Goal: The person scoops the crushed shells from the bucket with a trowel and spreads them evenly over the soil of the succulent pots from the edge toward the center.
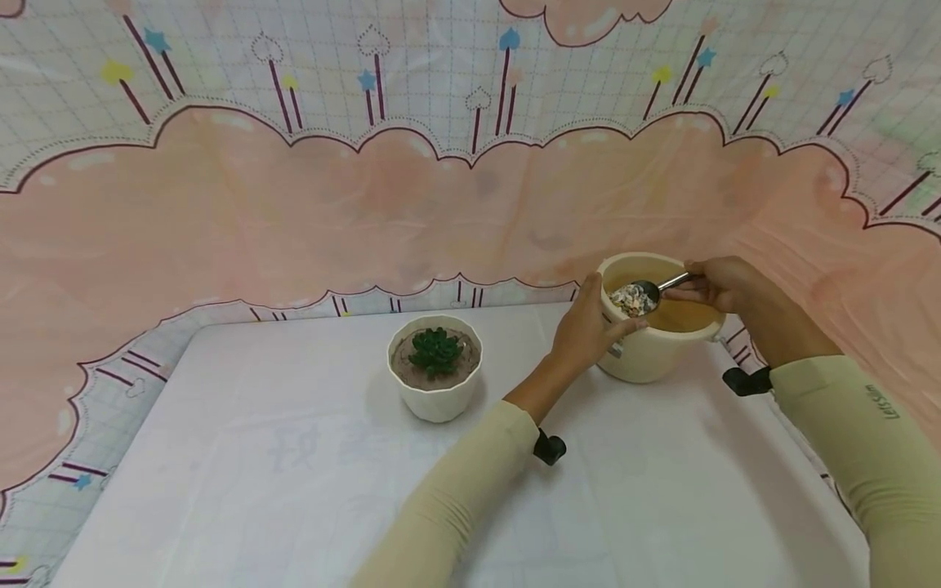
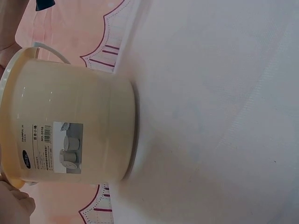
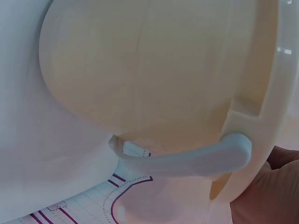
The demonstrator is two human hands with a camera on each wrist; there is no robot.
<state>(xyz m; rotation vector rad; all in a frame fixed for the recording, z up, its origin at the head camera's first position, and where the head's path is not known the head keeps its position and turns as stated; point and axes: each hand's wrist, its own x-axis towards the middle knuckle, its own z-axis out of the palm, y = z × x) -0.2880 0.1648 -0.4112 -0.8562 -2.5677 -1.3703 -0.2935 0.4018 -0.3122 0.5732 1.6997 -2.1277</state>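
Note:
A cream plastic bucket stands at the table's far right, its label and light handle visible in the wrist views. My left hand holds the bucket's left side at the rim, thumb along the front. Over the right rim, my right hand pinches the handle of a metal spoon. The spoon's dark bowl points left inside the bucket, against a patch of white, tan and dark speckled bits. In the left wrist view, the left hand's fingers show at the rim.
Left of the bucket, a white fluted pot holds a green succulent in brownish soil. A white cloth covers the table. Behind it hangs a pink patterned curtain. Small black wrist mounts sit below the cuffs.

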